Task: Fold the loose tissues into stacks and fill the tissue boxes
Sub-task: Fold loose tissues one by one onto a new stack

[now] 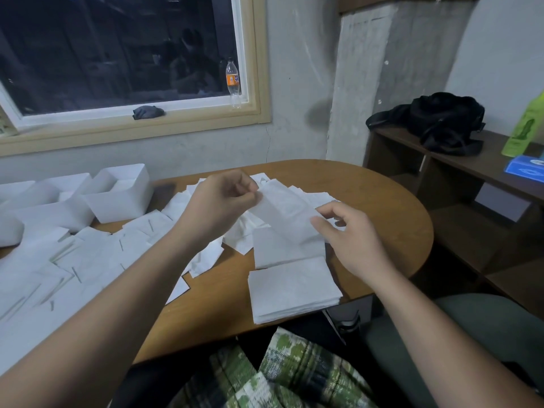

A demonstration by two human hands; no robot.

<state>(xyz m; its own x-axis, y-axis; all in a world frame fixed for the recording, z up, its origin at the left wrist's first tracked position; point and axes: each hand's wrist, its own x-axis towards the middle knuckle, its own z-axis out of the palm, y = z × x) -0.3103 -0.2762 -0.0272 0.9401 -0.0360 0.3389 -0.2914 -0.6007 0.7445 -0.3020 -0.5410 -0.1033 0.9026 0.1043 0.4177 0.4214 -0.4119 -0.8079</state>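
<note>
Aloft, the tissue (pixel 282 212) spans both grips: left hand (pixel 223 198) and right hand (pixel 350 235) pinch opposite ends.

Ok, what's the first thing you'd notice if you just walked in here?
Two hands in the middle: the left hand and right hand hold one white tissue above the round brown table. A big mess of loose tissues covers the table's left side, with a neat folded stack near the front edge. Open white boxes wait at the far left.
</note>
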